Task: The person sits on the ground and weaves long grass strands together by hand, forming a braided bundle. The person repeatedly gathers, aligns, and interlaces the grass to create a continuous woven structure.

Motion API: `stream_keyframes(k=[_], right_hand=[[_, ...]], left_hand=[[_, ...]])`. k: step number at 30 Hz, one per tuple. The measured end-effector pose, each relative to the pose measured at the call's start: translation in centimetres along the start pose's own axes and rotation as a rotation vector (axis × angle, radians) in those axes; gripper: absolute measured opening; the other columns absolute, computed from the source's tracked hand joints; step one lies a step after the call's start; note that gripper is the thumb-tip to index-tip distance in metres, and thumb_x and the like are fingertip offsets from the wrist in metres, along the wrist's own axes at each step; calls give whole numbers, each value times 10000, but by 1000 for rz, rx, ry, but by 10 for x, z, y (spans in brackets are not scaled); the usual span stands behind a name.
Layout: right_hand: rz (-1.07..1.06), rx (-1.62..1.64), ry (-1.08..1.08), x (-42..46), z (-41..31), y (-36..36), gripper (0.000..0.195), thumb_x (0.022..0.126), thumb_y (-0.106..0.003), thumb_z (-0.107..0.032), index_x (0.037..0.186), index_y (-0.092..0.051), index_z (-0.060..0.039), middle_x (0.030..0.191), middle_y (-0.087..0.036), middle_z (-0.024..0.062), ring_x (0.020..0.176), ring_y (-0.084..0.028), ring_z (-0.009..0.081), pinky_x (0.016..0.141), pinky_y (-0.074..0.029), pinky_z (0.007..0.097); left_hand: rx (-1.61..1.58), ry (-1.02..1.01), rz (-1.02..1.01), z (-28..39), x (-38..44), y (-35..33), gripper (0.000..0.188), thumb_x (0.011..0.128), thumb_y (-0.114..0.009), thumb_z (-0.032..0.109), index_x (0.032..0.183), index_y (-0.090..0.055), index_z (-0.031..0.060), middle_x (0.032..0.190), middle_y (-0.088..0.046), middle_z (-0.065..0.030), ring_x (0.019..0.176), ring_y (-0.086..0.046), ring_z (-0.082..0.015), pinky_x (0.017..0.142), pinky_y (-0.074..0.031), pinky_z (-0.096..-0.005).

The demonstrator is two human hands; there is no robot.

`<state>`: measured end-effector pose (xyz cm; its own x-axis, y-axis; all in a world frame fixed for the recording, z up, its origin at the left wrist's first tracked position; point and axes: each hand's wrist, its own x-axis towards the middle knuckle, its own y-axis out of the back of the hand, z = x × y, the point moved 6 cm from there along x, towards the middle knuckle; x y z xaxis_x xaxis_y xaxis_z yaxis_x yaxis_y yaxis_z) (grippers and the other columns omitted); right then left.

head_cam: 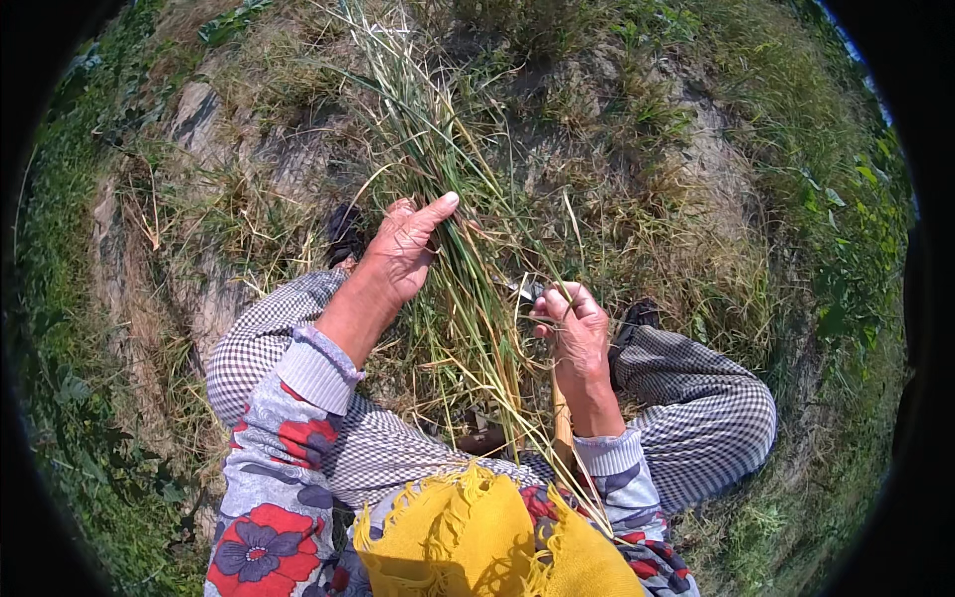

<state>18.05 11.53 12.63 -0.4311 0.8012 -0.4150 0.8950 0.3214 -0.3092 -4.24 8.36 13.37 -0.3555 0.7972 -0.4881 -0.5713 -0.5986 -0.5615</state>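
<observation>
My left hand (pixel 406 246) is closed around the middle of a long bundle of grass (pixel 470 276), its thumb lying on top. The bundle mixes green blades with dry, straw-coloured stalks; it fans out toward the top of the view and trails down toward my lap. To the right of it, my right hand (pixel 571 321) pinches a few thin stalks between thumb and fingers. Beside those fingers shows part of a metal blade (pixel 528 289), and a wooden handle (pixel 562 418) lies below, partly behind my wrist. Whether the two are one tool cannot be told.
I sit low with knees apart, in checked trousers (pixel 701 395). A yellow fringed scarf (pixel 477 530) hangs over my lap. Tufts of grass and bare dry soil (pixel 709 142) surround me. Leafy green plants (pixel 843 276) stand along both sides.
</observation>
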Motion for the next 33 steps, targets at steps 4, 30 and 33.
stream_keyframes(k=[4, 30, 33], right_hand=[[-170, -330, 57, -6, 10, -26, 219, 841, -679, -180, 962, -585, -22, 776, -559, -26, 705, -485, 40, 620, -411, 203], [116, 58, 88, 1, 16, -2, 103, 845, -627, -62, 939, -610, -25, 856, -597, -32, 750, -516, 38, 697, -429, 195], [66, 27, 104, -2, 15, -8, 110, 844, -630, -58, 945, -615, -15, 866, -597, -31, 757, -517, 38, 704, -428, 194]], left_hand=[[62, 24, -99, -10, 1, -5, 208, 854, -656, 144, 1012, -572, 38, 908, -646, -58, 797, -643, -174, 747, -557, -339], [48, 74, -145, -13, -7, -12, 274, 789, -726, 135, 1004, -592, 31, 936, -641, -39, 848, -637, -143, 740, -559, -309], [138, -8, -131, -17, -4, -7, 245, 802, -710, 137, 997, -614, 25, 892, -649, -27, 820, -638, -135, 734, -559, -314]])
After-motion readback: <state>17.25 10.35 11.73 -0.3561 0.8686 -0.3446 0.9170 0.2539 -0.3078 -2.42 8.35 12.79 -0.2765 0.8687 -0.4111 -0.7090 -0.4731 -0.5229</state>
